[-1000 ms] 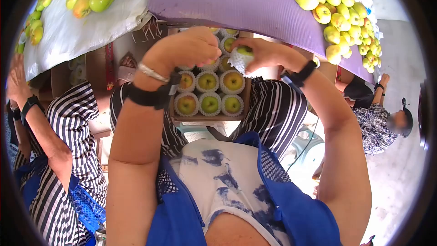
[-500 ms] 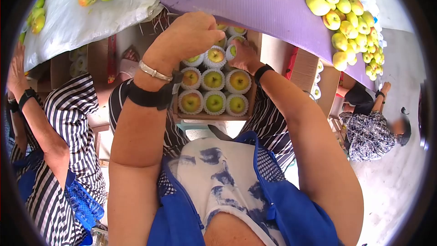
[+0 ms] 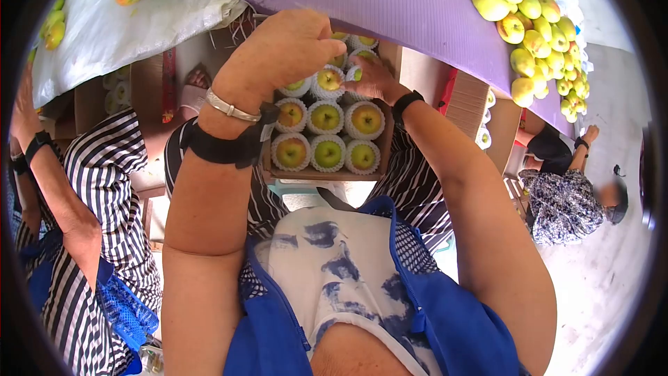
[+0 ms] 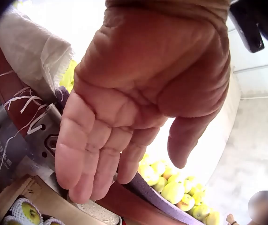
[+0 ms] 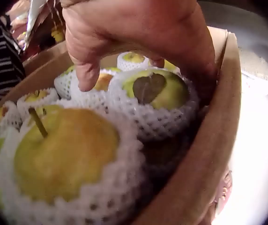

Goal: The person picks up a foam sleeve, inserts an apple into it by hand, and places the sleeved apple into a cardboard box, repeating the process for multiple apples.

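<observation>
Now, apple: the yellow-green apple in its white foam net sleeve [image 5: 158,93] sits under your right fingertips, against the brown cardboard box [image 5: 209,154] wall.
Right hand [image 3: 369,78]: nearer, fingers curled around it.
Left hand [image 3: 289,45]: above, loosely curled, empty.

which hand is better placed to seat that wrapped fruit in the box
Probably right. The right hand is already inside the cardboard box, fingers around the netted fruit. The left hand is open above the box and holds nothing.
</observation>
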The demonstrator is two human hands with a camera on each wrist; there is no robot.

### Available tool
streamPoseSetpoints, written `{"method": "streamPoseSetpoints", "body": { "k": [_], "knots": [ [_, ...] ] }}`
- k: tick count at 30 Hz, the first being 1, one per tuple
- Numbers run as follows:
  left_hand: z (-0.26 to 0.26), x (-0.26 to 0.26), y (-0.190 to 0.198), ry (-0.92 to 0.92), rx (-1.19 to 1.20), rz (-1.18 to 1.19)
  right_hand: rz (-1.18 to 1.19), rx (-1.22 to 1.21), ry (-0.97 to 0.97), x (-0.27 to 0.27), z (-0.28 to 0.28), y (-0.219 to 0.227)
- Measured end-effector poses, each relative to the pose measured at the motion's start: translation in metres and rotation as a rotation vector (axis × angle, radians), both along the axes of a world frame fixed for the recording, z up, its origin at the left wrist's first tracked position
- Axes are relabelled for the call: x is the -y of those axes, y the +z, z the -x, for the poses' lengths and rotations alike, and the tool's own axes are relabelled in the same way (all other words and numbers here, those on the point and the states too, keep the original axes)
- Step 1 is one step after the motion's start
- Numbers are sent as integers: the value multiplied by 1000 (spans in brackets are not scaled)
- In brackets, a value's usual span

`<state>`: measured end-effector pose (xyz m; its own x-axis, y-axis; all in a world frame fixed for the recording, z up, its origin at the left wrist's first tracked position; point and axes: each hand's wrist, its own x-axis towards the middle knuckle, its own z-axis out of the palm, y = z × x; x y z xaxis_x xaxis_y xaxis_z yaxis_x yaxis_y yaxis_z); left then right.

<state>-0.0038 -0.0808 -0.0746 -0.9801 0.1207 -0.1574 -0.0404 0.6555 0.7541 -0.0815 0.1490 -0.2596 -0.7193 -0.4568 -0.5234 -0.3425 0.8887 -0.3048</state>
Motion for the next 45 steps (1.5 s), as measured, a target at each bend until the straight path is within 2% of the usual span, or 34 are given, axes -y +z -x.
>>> {"method": "streamPoseSetpoints", "body": {
  "k": [3, 8, 12, 18, 24, 26, 31, 33, 34, 35, 36, 37, 41, 43, 45],
  "knots": [
    [2, -1, 2, -12, 0, 11, -139, 13, 173, 1, 6, -3],
    [-2, 2, -7, -15, -97, 28, -267, 36, 201, 10, 3, 26],
    [0, 4, -6, -16, -97, 45, -290, -73, 272, 10, -4, 14],
    [0, -1, -5, -21, -114, 28, -200, 189, 164, 11, 9, 37],
    [-1, -1, -4, -3, -118, 32, -127, 173, 319, 0, 30, 6],
    [1, 1, -5, -9, -114, 31, -118, 183, 292, -2, 37, -10],
    [9, 6, -12, -35, -204, 55, -137, 93, 352, 0, 33, 5],
    [8, 4, -6, -134, -240, 107, -123, 114, 329, 3, 25, 25],
    [11, 7, -2, -176, -276, 148, -141, 82, 370, -1, 19, 21],
    [11, 6, -3, -77, -188, 130, -147, 23, 419, -6, 29, -3],
    [13, 14, -27, -271, -506, 268, -94, 17, 351, -6, 29, -7],
    [8, 11, -10, -73, -232, 120, -38, 11, 285, -5, 28, -10],
    [0, 5, -4, 19, -162, 90, -116, 39, 178, 11, 17, 27],
    [-3, 4, 0, 30, -133, 59, -190, -34, 219, 10, 16, 25],
    [-5, 4, -1, 41, -148, 54, -154, -83, 338, 5, 13, 33]
  ]
}}
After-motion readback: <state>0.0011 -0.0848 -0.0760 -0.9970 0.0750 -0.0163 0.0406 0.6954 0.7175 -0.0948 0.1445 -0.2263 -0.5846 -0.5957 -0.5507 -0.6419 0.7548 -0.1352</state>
